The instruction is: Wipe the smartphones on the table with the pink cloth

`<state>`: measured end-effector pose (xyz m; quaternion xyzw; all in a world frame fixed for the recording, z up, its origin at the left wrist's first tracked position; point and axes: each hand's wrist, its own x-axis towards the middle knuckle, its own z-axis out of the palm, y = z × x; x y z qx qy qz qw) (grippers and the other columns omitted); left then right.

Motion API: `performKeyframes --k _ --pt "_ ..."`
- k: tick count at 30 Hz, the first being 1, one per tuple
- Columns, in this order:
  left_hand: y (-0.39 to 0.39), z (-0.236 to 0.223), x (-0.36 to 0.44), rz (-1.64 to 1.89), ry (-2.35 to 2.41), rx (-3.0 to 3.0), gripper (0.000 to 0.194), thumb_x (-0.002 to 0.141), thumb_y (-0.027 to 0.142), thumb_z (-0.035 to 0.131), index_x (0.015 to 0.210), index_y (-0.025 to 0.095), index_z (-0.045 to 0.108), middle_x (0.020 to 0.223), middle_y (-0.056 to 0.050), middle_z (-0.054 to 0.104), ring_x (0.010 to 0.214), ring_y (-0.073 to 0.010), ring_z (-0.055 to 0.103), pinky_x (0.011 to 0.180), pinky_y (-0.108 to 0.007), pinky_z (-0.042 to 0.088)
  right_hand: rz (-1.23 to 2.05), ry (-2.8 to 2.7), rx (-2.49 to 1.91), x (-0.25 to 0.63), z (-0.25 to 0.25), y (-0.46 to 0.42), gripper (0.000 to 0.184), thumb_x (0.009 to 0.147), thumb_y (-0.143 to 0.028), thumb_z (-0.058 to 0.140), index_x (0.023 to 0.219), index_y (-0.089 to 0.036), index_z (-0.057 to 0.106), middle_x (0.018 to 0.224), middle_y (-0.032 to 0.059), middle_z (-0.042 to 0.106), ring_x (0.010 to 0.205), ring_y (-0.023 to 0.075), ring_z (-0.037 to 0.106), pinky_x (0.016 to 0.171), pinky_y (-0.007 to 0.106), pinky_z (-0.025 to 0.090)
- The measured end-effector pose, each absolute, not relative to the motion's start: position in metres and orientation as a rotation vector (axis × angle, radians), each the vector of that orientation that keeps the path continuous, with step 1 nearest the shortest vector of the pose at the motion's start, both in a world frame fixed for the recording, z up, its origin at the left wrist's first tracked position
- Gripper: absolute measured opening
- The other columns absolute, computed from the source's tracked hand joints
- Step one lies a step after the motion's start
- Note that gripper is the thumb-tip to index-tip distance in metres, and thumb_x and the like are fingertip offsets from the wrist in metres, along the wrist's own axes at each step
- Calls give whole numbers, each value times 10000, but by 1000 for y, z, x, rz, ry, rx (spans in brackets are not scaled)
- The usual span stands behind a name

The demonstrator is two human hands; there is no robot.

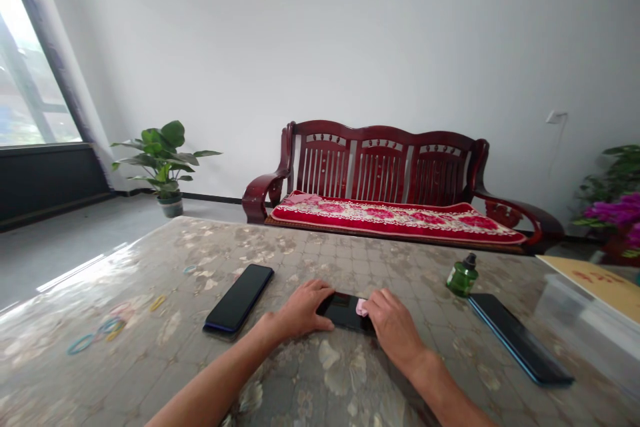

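Note:
A black phone lies flat on the patterned table right in front of me. My left hand rests on its left end, fingers curled over the edge and holding it down. My right hand sits on the right part of the phone, fingers pinched on a small pink cloth pressed to the screen.
A second black phone lies to the left, a third phone to the right near a small green bottle. Coloured rubber bands are scattered at the left. A clear box with a yellow board stands at the right edge. A red wooden bench stands behind the table.

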<state>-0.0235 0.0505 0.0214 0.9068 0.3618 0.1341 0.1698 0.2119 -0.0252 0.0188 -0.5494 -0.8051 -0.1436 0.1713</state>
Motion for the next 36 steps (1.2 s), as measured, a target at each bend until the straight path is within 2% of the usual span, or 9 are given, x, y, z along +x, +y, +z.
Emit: performKeyframes --k 3,11,17,25,31,36 --pt "48 20 -24 407 1026 2614 602 730 418 787 1254 186 601 1199 -101 610 1122 -284 544 977 -360 429 -344 -2311 -1515 205 18 -27 153 879 -71 614 849 -218 644 880 2 623 848 180 546 728 290 394" --pt "35 20 -23 464 1194 2582 517 737 407 760 1200 220 624 1181 -66 610 1074 -279 530 945 -363 437 -492 -2379 -1461 213 17 -23 201 882 -45 567 886 -234 636 870 7 627 811 200 580 706 311 399" --pt "31 21 -11 527 1289 2472 515 752 373 735 1224 200 621 1223 -73 601 1117 -285 509 983 -364 418 -514 -2266 -1593 232 15 -20 234 903 -37 531 878 -234 656 826 9 630 773 185 588 706 310 389" --pt "34 9 -12 664 1241 2468 501 759 347 716 1232 212 618 1240 -67 611 1117 -272 519 996 -365 405 -501 -2240 -1450 212 5 -36 166 921 -110 555 854 -243 627 803 -11 596 775 181 539 704 309 361" --pt "35 8 -14 687 1205 2467 500 749 340 713 1225 222 617 1239 -67 617 1118 -283 526 990 -375 413 -524 -2167 -1589 224 8 -32 177 927 -102 544 872 -239 642 815 0 608 782 189 541 718 318 358" --pt "39 3 -16 728 1172 2475 562 719 298 720 1256 198 589 1227 -71 626 1119 -271 536 1005 -360 409 -547 -2276 -1450 202 9 -29 229 947 -82 483 917 -240 647 826 3 614 790 178 537 705 306 353"
